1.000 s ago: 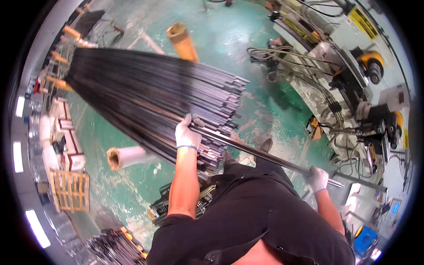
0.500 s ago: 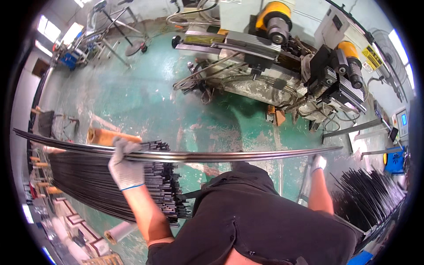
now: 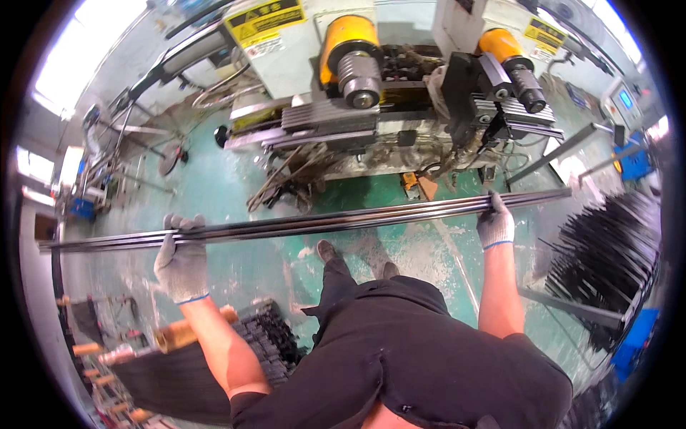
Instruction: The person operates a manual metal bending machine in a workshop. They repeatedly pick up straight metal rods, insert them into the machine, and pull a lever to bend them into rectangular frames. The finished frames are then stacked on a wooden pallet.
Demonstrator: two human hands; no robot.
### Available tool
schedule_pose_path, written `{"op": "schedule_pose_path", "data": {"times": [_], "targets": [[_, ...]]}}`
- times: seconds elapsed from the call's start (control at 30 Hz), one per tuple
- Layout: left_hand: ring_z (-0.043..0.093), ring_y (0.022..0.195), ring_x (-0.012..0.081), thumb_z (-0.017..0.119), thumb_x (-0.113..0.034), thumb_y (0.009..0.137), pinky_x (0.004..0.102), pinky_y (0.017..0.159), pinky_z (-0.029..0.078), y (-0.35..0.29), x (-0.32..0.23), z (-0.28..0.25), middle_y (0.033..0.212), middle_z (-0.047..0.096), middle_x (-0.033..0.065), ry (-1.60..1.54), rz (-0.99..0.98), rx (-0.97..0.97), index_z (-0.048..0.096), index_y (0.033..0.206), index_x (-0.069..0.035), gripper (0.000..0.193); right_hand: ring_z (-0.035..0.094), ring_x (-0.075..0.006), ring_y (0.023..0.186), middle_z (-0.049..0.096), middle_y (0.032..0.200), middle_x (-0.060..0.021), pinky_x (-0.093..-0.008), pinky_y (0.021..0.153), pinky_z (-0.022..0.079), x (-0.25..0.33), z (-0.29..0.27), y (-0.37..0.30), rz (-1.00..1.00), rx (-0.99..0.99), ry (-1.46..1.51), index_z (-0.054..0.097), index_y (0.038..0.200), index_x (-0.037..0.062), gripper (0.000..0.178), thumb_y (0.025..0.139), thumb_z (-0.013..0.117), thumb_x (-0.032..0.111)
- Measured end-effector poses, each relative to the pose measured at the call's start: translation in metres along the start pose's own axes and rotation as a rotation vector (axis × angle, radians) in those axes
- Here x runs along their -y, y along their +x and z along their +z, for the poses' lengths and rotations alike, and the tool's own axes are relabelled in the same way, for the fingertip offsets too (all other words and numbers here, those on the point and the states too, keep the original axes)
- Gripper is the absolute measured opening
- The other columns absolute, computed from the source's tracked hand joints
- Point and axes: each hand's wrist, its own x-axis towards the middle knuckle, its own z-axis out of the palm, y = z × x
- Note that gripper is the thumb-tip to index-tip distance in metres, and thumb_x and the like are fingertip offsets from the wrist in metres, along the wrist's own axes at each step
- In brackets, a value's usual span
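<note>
A bundle of several long, thin metal tubes (image 3: 350, 220) stretches across in front of me, dark with shiny streaks, its right end slightly farther off than its left. My left hand (image 3: 183, 268), in a pale work glove with a blue cuff edge, is closed round the bundle toward its left end. The matching glove on my right hand (image 3: 495, 225) wraps the bundle near its right end. Both hands hold it off the floor at about waist height. Below my left forearm lies a big stack of dark tubes (image 3: 175, 382).
Ahead stands a machine (image 3: 343, 121) with yellow-capped spindle heads and hanging hoses. A second pile of dark rods (image 3: 600, 250) rests on a metal frame (image 3: 572, 309) at the right. Beside the left stack lies a brown roll (image 3: 187, 332). A blue box (image 3: 636, 159) sits at the far right.
The bundle has moved away from the left stack toward the machine, and its right end now points farther off. My right hand has come up to grip it. The view has turned.
</note>
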Motion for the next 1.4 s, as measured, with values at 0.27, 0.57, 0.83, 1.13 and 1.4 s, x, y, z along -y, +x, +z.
{"op": "schedule_pose_path", "data": {"times": [0.27,0.57,0.83,1.13,1.4], "targets": [[0.066,0.108,0.0289,0.071,-0.008,0.096,0.0531,0.119,0.042,0.135,0.052,-0.078,0.107,0.069,0.0084,0.028,-0.07,0.088,0.065,0.118,-0.003,0.023,0.065,-0.0285,0.112,0.069,0.119,-0.0141,-0.0425,0.104,0.052,-0.105,0.157,-0.04,-0.111,0.261,0.003,0.063,0.127,-0.0034,0.032,0.105,0.065,0.02],[0.064,0.121,0.0373,0.06,-0.014,0.098,0.0572,0.119,0.042,0.246,0.033,-0.116,0.124,0.069,0.021,-0.187,-0.225,0.135,0.065,0.119,0.007,0.03,0.071,-0.0278,0.092,0.07,0.102,-0.0139,-0.0412,0.086,0.058,-0.123,0.268,-0.009,-0.388,-0.037,-0.093,0.064,0.115,-0.0049,0.022,0.101,0.069,0.01],[0.068,0.117,0.0341,0.055,-0.009,0.105,0.0491,0.112,0.053,0.298,0.037,-0.144,0.12,0.072,0.0194,-0.082,-0.22,-0.094,0.066,0.12,0.007,0.025,0.071,-0.0249,0.091,0.075,0.101,-0.0118,-0.0405,0.085,0.057,-0.104,0.283,0.066,-0.483,-0.09,-0.228,0.071,0.112,-0.0005,0.024,0.099,0.074,0.02],[0.07,0.115,0.0326,0.064,-0.016,0.105,0.0485,0.11,0.055,0.302,0.116,-0.129,0.12,0.073,0.0192,-0.057,-0.33,-0.314,0.066,0.118,0.007,0.027,0.068,-0.0304,0.105,0.069,0.12,-0.0192,-0.0448,0.092,0.055,-0.111,0.293,0.076,-0.382,-0.004,-0.205,0.061,0.13,-0.0057,0.041,0.1,0.073,0.02],[0.068,0.118,0.036,0.053,-0.033,0.109,0.0551,0.112,0.05,0.312,0.112,-0.108,0.122,0.072,0.02,-0.152,-0.36,-0.234,0.066,0.118,0.005,0.041,0.062,-0.0348,0.123,0.066,0.132,-0.0292,-0.0428,0.105,0.047,-0.083,0.304,0.088,-0.54,-0.363,-0.579,0.057,0.131,-0.0198,0.087,0.088,0.082,0.051]]}}
